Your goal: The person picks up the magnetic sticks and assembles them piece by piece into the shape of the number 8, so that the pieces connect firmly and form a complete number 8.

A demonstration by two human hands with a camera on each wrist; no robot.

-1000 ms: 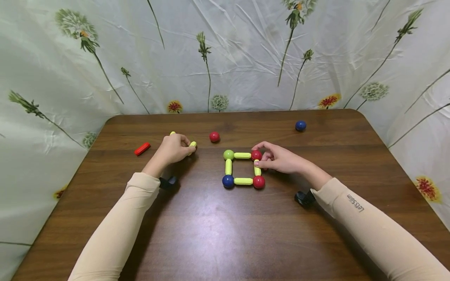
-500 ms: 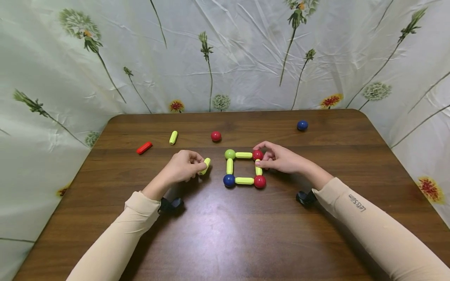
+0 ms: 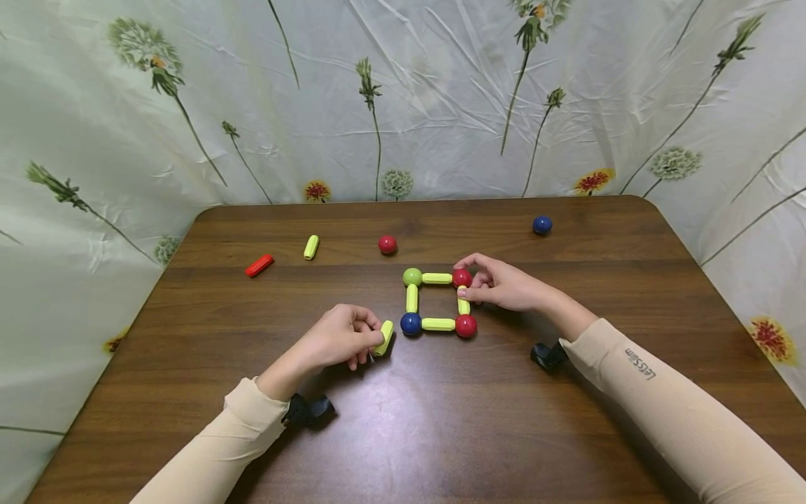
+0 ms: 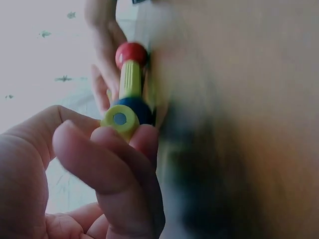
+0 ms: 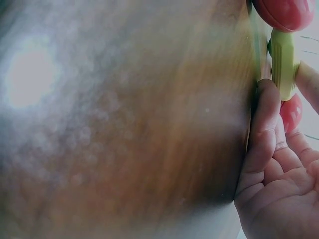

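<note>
Four yellow-green rods join a green ball (image 3: 412, 277), a blue ball (image 3: 411, 323) and two red balls (image 3: 466, 325) in a square on the table. Left of the blue ball, the left hand (image 3: 340, 336) pinches a loose yellow-green rod (image 3: 384, 339); the left wrist view shows that rod's round end (image 4: 119, 119) between thumb and fingers. At the square's right side, the right hand (image 3: 506, 285) grips the right rod (image 5: 284, 64) near the far red ball (image 3: 462, 278). Part of that rod is hidden by the fingers.
On the wooden table (image 3: 403, 420) lie a red rod (image 3: 259, 265), another yellow-green rod (image 3: 311, 247), a red ball (image 3: 387, 244) and, at the back right, a blue ball (image 3: 542, 225). A flowered cloth (image 3: 441, 105) hangs behind the table's far edge.
The left hand has picked up a yellow-green rod and carried it toward the viewer and to the right, leaving another rod behind. The right hand has stayed at the square.
</note>
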